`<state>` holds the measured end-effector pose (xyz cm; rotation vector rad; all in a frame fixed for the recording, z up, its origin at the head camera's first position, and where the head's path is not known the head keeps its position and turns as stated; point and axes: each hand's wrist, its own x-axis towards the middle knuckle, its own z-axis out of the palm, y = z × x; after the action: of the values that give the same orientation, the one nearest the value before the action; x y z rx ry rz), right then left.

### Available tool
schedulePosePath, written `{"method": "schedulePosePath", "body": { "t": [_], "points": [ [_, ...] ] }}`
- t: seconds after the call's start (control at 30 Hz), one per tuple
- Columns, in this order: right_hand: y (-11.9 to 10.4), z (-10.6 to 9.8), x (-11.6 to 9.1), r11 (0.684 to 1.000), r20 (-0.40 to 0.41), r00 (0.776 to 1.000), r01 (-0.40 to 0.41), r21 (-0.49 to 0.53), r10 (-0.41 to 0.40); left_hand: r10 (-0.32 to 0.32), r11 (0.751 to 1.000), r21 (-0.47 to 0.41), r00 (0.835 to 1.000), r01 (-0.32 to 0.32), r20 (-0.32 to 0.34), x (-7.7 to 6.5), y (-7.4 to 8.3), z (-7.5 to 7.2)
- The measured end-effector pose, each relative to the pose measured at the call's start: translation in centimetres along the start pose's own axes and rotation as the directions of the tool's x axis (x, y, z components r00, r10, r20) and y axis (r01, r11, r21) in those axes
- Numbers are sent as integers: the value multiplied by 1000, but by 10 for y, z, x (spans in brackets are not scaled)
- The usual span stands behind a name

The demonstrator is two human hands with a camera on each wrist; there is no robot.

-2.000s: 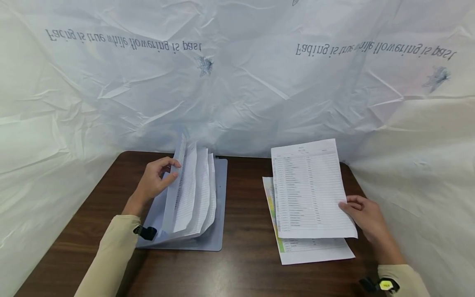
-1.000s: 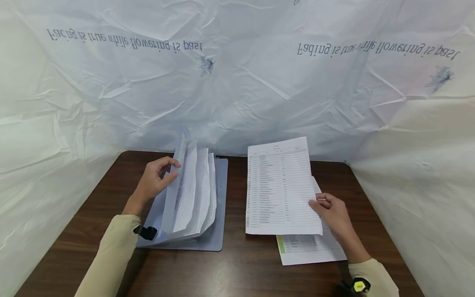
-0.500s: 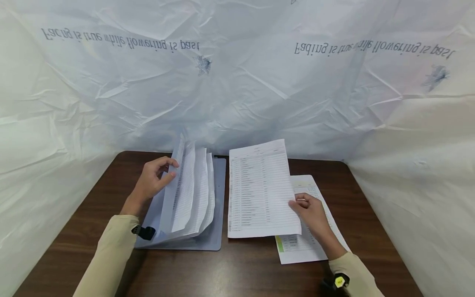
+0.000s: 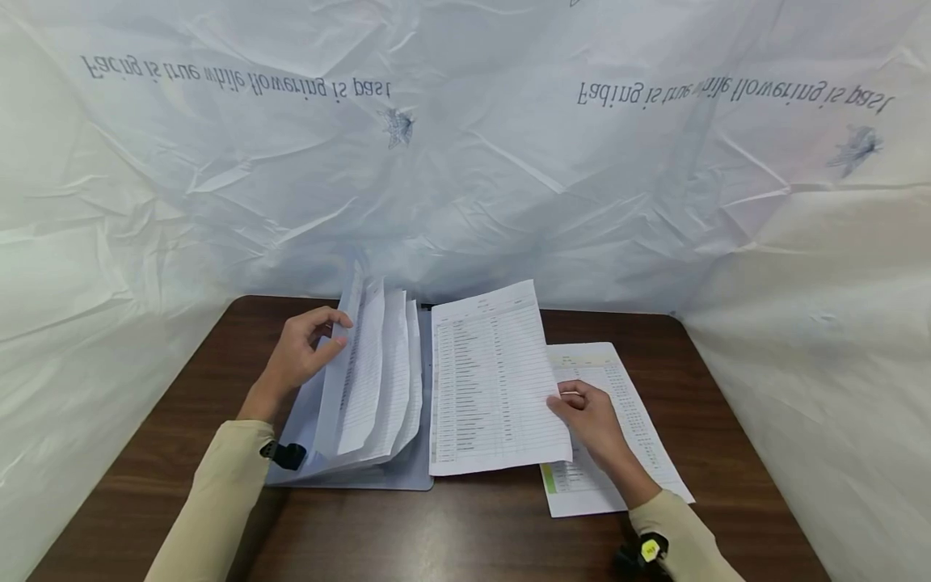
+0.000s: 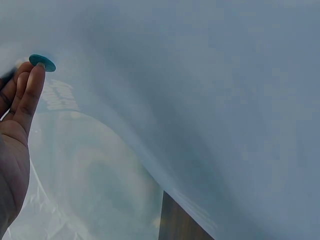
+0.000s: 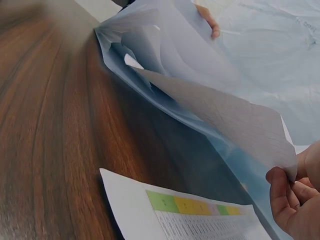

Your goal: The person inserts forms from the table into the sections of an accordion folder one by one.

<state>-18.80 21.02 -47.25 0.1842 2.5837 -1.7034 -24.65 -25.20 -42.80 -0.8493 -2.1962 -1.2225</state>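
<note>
On the table's left side lies a blue-grey document folder [image 4: 416, 475], its cover raised, with several printed sheets [image 4: 364, 396] fanned inside. My left hand [image 4: 305, 347] holds that cover up between thumb and fingers. In the left wrist view a teal round button [image 5: 42, 63] shows at the fingertips. My right hand [image 4: 591, 416] pinches a printed sheet of paper [image 4: 487, 380] by its right edge, thumb in front. The held paper is raised and tilted, its left edge over the folder's right border. I cannot tell whether it is one sheet or more.
Beneath my right forearm another printed sheet [image 4: 643, 444] lies on the brown wooden table [image 4: 465, 533]; the right wrist view shows its green and yellow header [image 6: 190, 204]. A white plastic sheet [image 4: 465, 178] hangs behind the table and at both sides.
My right hand has carried the pinched paper leftward, from above the other sheet to the folder's right edge, uncovering more of the sheet below. My left hand has stayed on the raised cover.
</note>
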Motion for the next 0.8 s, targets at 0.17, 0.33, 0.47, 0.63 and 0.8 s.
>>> {"method": "schedulePosePath", "body": {
  "t": [0.17,0.33,0.47,0.63,0.8],
  "points": [
    [-3,5,0,1000,12,1000,-6,17,6,2,1000,-14,1000,-2,4,0,-1,-1],
    [-6,10,1,999,22,1000,4,32,-5,1,1000,-13,1000,-1,3,0,1,-1],
    [-7,15,4,999,19,1000,-4,45,3,1,1000,1,1000,-1,-1,-1,1,-1],
    [-8,22,8,998,11,1000,-2,60,2,-9,1000,1,1000,9,1,-1,0,-2],
    [-10,28,9,997,11,1000,-12,75,11,-16,1000,-16,1000,16,3,-2,0,-2]
  ]
}}
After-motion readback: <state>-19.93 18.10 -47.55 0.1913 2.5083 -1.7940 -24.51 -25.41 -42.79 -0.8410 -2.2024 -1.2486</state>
